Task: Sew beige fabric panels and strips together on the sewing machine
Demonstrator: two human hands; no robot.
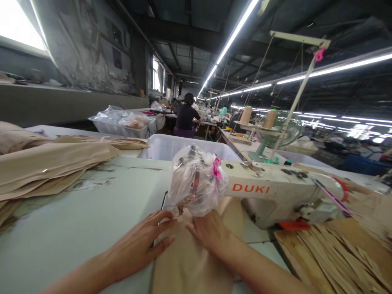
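A piece of beige fabric [186, 261] runs under the needle area of a white sewing machine [251, 188] marked DUKI. Clear plastic [196, 183], tied with a pink ribbon [217, 168], wraps the machine's head. My left hand [150, 232] lies on the left edge of the fabric, open, its fingers stretched toward the presser foot [180, 210] and its thumb apart. On the right side of the fabric rests my right hand [211, 232], close to the foot. Its thumb tip touches the cloth; the other fingers are mostly hidden by the plastic and the hand itself.
Stacked beige fabric pieces [52, 163] lie on the left of the table [122, 196]. Beige strips [333, 261] sit on a wooden board at right. Scissors [333, 198] rest on the machine. Behind are a white bin [159, 147], thread cones [246, 115] and a seated person [185, 116].
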